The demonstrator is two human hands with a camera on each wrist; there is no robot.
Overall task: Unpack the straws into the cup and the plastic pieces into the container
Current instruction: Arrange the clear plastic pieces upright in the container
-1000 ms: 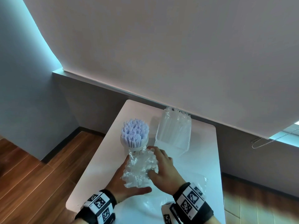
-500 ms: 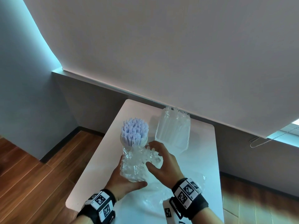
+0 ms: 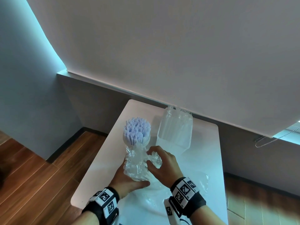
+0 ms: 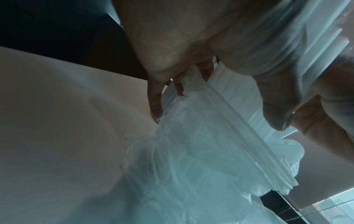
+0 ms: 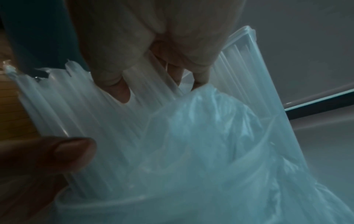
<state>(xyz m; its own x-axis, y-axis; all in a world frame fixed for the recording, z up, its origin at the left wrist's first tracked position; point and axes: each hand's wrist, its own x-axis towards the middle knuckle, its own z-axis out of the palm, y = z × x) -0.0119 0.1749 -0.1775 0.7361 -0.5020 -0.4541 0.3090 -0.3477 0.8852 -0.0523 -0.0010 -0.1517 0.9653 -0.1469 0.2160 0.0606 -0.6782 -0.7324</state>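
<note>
A white cup (image 3: pixel 129 142) packed with pale lilac straws (image 3: pixel 137 132) stands on the white table (image 3: pixel 206 153). To its right is a clear plastic container (image 3: pixel 174 130), standing open. Just in front of the cup, both hands hold a crumpled clear plastic bag (image 3: pixel 137 164). My left hand (image 3: pixel 129 176) cups and grips its lower left side, thumb across the bottom. My right hand (image 3: pixel 150 157) pinches the bag's upper right edge between thumb and curled fingers. In the right wrist view the bag (image 5: pixel 210 136) lies against the straws (image 5: pixel 67 103) and the container (image 5: pixel 258 72). What is inside the bag is unclear.
More loose clear wrapping (image 3: pixel 203 181) lies on the table by my right wrist. The table's left edge (image 3: pixel 100 158) drops to a wooden floor (image 3: pixel 40 176). A grey wall and a window blind (image 3: pixel 162 46) close off the far side.
Both hands have carried the bag a little away from me, up against the cup. The right hand has shifted from lying across the bag's side to pinching its upper edge.
</note>
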